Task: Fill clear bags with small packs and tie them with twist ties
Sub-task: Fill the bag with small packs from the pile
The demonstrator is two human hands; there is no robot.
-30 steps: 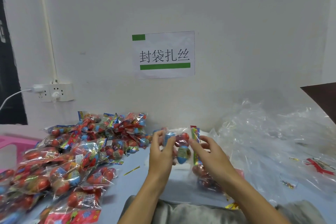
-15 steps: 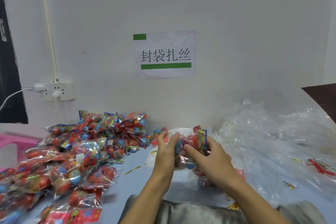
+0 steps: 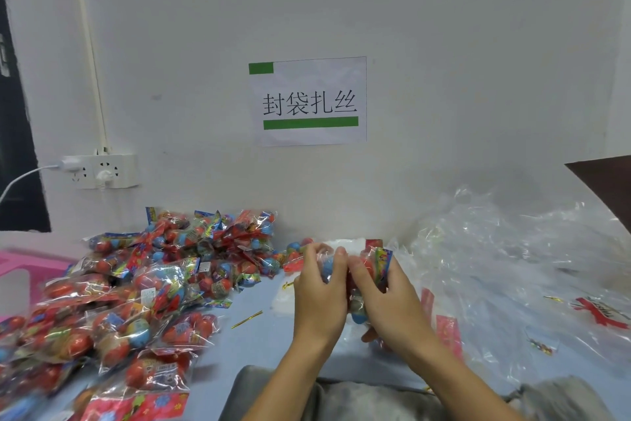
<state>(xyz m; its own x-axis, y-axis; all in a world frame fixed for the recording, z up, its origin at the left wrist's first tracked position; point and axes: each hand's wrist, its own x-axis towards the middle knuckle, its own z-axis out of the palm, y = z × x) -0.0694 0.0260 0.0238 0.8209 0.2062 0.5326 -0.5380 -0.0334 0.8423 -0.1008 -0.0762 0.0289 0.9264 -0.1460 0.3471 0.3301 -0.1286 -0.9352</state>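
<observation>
both hands (image 3: 355, 297) hiding clear bag (image 3: 358, 309), contents blurred

Glossy, crinkled clear plastic bags (image 3: 512, 250), shiny foil-bright packs (image 3: 136, 301), a matt paper sign (image 3: 309, 101).

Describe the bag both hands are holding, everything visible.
The clear bag is thin, glossy, crinkled plastic, held up over the table between the left hand and right hand, whose curled fingers grip it from either side. Through it show small packs: red and blue rounded pieces, and a colourful printed wrapper edge sticking up near the right fingers. The hands hide most of the bag, so I cannot tell whether its mouth is closed. No twist tie is visible on it.
</observation>
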